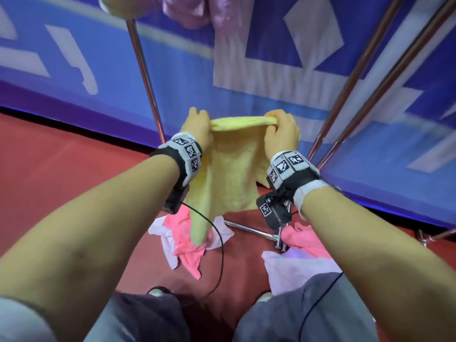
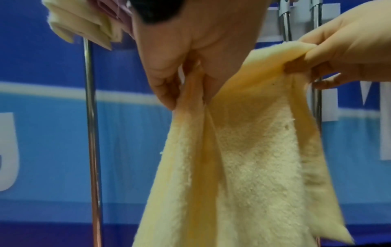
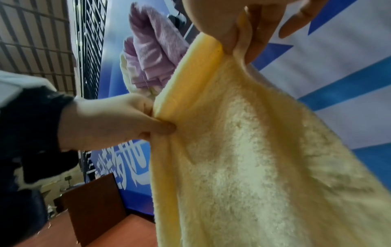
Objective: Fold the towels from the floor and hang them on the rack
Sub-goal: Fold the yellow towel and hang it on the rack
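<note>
The left hand [image 1: 197,124] pinched one end of the yellow towel's [image 1: 227,174] top edge between thumb and curled fingers, and the right hand [image 1: 281,134] pinched the other end the same way, at the centre of the head view. Between the two grips that edge ran level, left to right across the frame, and the rest of the cloth hung straight down from the fingers, its lower tip reaching toward the floor pile. Both hands sat at about the same height, neither nearer the cloth than the other.

The rack's [image 1: 145,77] upright pole rose just left of the left hand, with two slanted poles at right. At the top of the frame, two folded towels already hung there, one pale yellow [image 1: 116,6] and one lilac [image 1: 190,11].

Below the hands, roughly four towels remained on the red floor [image 1: 61,181]: a pink one [image 1: 185,240] on a white one [image 1: 222,230] at centre, another pink [image 1: 306,240] and a lilac [image 1: 296,270] at lower right.
</note>
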